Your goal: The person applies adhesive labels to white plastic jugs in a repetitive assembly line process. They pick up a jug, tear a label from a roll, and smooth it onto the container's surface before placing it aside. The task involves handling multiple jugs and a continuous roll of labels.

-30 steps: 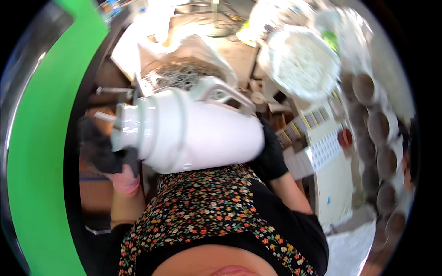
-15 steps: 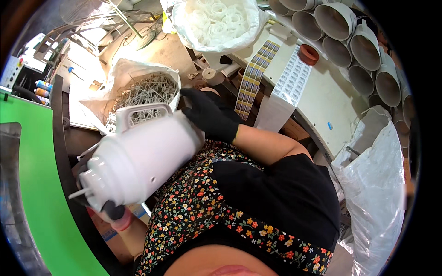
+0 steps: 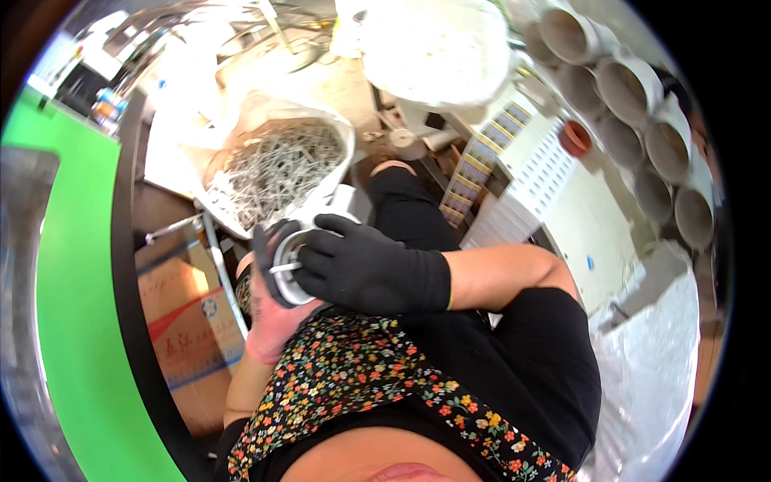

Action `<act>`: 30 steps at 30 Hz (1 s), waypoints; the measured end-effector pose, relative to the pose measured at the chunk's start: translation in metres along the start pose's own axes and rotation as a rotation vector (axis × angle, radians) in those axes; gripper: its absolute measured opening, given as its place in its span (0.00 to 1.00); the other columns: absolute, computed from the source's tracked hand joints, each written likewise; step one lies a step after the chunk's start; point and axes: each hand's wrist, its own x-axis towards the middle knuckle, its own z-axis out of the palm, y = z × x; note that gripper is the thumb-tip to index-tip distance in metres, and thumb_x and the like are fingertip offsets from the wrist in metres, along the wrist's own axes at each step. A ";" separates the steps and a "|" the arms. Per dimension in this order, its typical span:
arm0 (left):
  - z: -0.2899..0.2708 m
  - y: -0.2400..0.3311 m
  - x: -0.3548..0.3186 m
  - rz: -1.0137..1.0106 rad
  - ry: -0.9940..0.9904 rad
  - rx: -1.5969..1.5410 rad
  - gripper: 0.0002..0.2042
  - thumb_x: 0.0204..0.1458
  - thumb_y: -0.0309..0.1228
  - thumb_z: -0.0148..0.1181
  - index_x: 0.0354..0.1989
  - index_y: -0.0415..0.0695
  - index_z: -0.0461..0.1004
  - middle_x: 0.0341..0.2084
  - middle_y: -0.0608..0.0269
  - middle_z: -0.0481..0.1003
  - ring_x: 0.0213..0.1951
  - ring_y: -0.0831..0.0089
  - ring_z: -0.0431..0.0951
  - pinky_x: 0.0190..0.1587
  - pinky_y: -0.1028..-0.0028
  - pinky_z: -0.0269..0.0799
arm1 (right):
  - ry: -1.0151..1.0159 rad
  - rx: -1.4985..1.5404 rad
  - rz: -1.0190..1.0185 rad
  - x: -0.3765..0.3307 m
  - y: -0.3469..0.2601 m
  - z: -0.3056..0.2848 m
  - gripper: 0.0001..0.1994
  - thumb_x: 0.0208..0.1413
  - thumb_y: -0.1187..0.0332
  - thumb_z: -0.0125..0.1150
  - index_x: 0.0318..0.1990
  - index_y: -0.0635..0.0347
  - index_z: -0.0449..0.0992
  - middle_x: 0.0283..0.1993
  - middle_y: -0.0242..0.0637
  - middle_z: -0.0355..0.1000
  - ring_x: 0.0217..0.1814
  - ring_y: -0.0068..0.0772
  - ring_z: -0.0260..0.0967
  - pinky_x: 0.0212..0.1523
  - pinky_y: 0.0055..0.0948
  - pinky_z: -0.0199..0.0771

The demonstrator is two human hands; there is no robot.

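Note:
A white jug [image 3: 343,207] with a handle stands roughly upright in front of my apron, its round mouth facing up. A thin white tube [image 3: 285,267] sticks out of the mouth. My left hand [image 3: 273,309], in a pink glove with dark fingers, wraps round the near left side of the jug's neck. Over the right side of the rim lies my right hand [image 3: 373,269] in a black glove, its fingers bent onto the jug. Most of the jug's body is hidden under both hands.
Beyond the jug, an open white sack [image 3: 347,136] holds many thin pale tubes. A bright white bag [image 3: 434,56] stands farther back. On the right are label strips [image 3: 482,165], a red-brown tape roll [image 3: 574,138] and stacked cylinders [image 3: 630,88]. At left are a cardboard box [image 3: 193,313] and green panel [image 3: 72,265].
The jug has turned from lying tilted across my front to upright with its mouth up. My right hand has moved from the jug's base to its rim; my left hand stays at the neck.

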 end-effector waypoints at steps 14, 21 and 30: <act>0.007 -0.001 0.000 0.184 -0.134 0.320 0.56 0.32 0.42 0.77 0.66 0.31 0.45 0.55 0.51 0.69 0.58 0.49 0.66 0.61 0.57 0.61 | 0.043 0.078 -0.052 -0.020 0.000 0.024 0.09 0.38 0.63 0.61 0.28 0.55 0.77 0.32 0.36 0.70 0.42 0.38 0.70 0.52 0.44 0.69; -0.010 -0.026 0.050 0.009 0.012 0.350 0.44 0.35 0.29 0.74 0.63 0.35 0.55 0.55 0.47 0.68 0.55 0.56 0.71 0.57 0.66 0.67 | 0.359 -0.008 0.099 -0.012 0.017 0.014 0.17 0.41 0.65 0.61 0.42 0.57 0.75 0.47 0.40 0.71 0.53 0.43 0.67 0.55 0.46 0.67; -0.040 -0.049 0.098 0.231 0.314 0.477 0.47 0.35 0.33 0.76 0.64 0.36 0.54 0.60 0.47 0.63 0.62 0.52 0.63 0.63 0.59 0.58 | 0.317 -0.148 0.503 -0.092 0.203 0.033 0.13 0.44 0.73 0.62 0.41 0.62 0.76 0.43 0.46 0.73 0.46 0.50 0.71 0.48 0.39 0.72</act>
